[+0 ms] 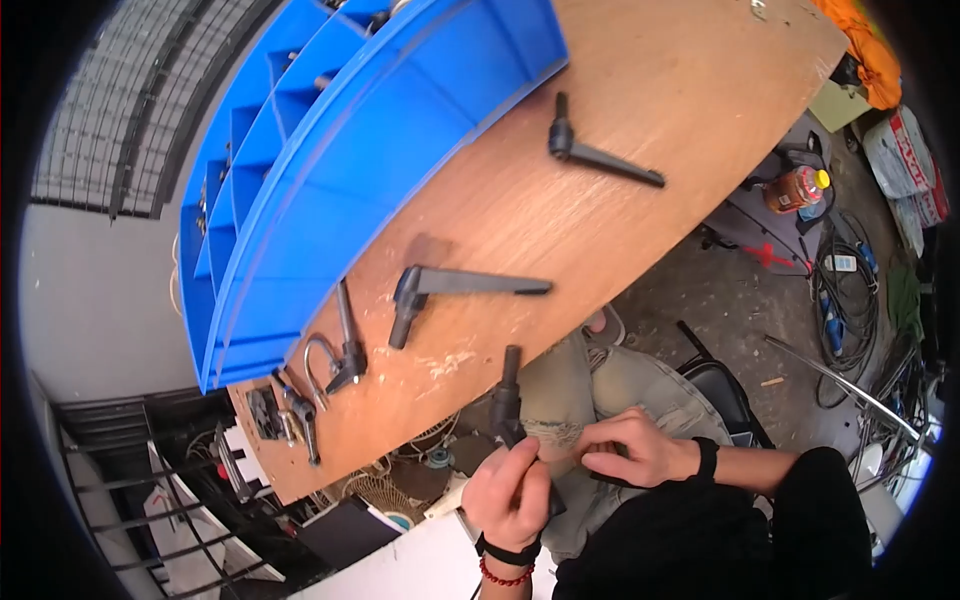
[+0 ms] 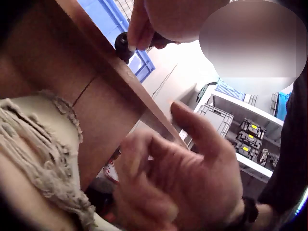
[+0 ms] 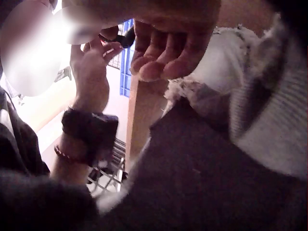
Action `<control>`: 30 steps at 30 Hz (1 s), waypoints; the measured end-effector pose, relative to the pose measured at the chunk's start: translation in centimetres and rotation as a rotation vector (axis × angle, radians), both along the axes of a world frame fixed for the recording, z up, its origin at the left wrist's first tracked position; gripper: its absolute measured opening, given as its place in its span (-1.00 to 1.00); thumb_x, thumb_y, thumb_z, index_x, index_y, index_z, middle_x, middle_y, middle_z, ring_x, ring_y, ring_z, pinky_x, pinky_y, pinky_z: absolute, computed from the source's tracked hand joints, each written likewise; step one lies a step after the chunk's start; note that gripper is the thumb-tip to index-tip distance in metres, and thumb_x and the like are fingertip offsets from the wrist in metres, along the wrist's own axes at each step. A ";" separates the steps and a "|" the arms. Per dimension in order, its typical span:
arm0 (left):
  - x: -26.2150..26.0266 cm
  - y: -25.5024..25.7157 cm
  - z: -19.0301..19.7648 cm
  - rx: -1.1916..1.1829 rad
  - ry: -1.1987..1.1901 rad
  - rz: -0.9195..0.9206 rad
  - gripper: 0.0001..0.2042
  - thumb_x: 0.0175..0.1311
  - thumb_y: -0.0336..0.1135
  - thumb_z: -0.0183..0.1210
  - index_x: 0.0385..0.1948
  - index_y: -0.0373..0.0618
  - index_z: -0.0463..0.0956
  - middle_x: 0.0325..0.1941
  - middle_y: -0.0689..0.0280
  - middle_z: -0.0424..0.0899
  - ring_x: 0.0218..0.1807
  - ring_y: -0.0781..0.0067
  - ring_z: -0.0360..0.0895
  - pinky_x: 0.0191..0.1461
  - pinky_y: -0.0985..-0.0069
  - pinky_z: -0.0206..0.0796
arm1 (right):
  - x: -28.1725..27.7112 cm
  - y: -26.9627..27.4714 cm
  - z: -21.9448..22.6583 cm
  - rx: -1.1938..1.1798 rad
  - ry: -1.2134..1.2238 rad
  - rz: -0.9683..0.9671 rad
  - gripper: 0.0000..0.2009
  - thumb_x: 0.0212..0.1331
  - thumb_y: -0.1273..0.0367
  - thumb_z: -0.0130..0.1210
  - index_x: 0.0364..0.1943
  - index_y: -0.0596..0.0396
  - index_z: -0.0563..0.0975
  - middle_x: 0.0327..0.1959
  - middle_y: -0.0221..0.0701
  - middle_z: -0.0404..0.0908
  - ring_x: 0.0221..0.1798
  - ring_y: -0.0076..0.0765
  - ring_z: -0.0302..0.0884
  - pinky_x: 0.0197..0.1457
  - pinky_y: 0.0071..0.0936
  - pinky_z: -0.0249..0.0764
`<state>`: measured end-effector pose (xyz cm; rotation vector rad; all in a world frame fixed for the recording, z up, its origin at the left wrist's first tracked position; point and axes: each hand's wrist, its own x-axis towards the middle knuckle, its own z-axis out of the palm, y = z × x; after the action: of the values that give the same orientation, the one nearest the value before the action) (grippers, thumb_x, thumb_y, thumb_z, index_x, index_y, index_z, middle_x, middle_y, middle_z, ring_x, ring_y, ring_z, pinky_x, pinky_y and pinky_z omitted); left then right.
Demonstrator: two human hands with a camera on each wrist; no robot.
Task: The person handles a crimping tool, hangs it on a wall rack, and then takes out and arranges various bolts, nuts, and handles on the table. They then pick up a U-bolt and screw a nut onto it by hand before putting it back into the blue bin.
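In the head view my left hand (image 1: 510, 490), with a red bead bracelet at its wrist, grips a black clamping lever (image 1: 506, 400) in front of the table edge. The lever's threaded stud points up toward the table, and the fingers hide part of its handle. Just right of it, my right hand (image 1: 635, 450) has loosely bent fingers with nothing in them. The right wrist view shows those fingers (image 3: 151, 70) hanging relaxed. Two more black clamping levers, a middle one (image 1: 470, 282) and a far one (image 1: 610, 165), lie on the wooden table (image 1: 480, 215).
A large blue compartment bin (image 1: 400, 130) stands along the table's far side. Another black lever (image 1: 348, 355), a metal hook (image 1: 315, 365) and several small tools (image 1: 300, 415) lie at the left end. Cables (image 1: 845, 330) and a bottle (image 1: 795, 190) are off to the right.
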<state>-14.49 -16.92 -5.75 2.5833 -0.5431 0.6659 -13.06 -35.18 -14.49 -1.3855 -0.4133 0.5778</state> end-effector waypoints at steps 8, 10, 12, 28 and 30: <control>0.0 0.7 -1.9 -0.067 -0.022 -0.103 -0.63 -0.01 -0.62 0.25 -0.12 -0.03 0.54 0.04 0.15 0.62 -0.12 0.21 0.56 -0.15 0.36 0.51 | 1.5 3.1 4.8 0.258 0.277 -0.051 -0.64 0.52 0.19 -0.21 -0.17 0.24 0.48 -0.39 -0.41 0.45 -0.32 -0.52 0.43 -0.22 -0.52 0.40; -0.3 1.2 -1.7 -0.076 0.009 -0.114 -0.65 -0.01 -0.62 0.24 -0.14 -0.06 0.60 0.11 0.10 0.59 -0.08 0.17 0.56 -0.07 0.29 0.48 | 1.7 3.6 5.8 0.257 0.341 -0.084 -0.64 0.55 0.17 -0.24 -0.24 0.17 0.44 -0.33 -0.47 0.42 -0.27 -0.56 0.40 -0.16 -0.54 0.38; -0.6 1.7 -1.8 -0.059 0.026 -0.117 -0.66 -0.06 -0.58 0.30 -0.15 -0.10 0.65 0.12 0.06 0.58 -0.12 0.10 0.59 -0.09 0.26 0.44 | 1.3 3.7 5.7 0.239 0.547 -0.064 -0.64 0.56 0.15 -0.25 -0.23 0.14 0.44 -0.30 -0.50 0.43 -0.25 -0.58 0.40 -0.13 -0.55 0.38; -5.3 4.5 -2.9 -0.520 0.417 0.140 -0.63 0.24 -0.35 0.24 0.05 -0.31 0.52 0.14 -0.04 0.58 -0.02 0.00 0.64 0.07 0.25 0.48 | -1.3 6.0 3.1 0.133 -0.022 -0.137 -0.82 0.34 0.38 -0.02 -0.30 0.24 0.49 -0.44 -0.31 0.57 -0.47 -0.33 0.56 -0.39 -0.42 0.44; -4.0 4.2 -1.8 -0.678 0.488 0.103 -0.61 0.30 -0.32 0.19 0.09 -0.38 0.49 0.17 -0.07 0.57 0.05 -0.01 0.62 0.14 0.27 0.45 | -0.9 6.0 3.4 -0.033 -0.199 -0.093 -0.84 0.26 0.38 0.08 -0.27 0.23 0.54 -0.45 -0.20 0.58 -0.44 -0.07 0.58 -0.38 -0.27 0.49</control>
<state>-18.53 -12.74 -7.56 2.0174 -0.0088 0.1746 -13.98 -29.14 -11.11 -1.4913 -0.4981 0.3734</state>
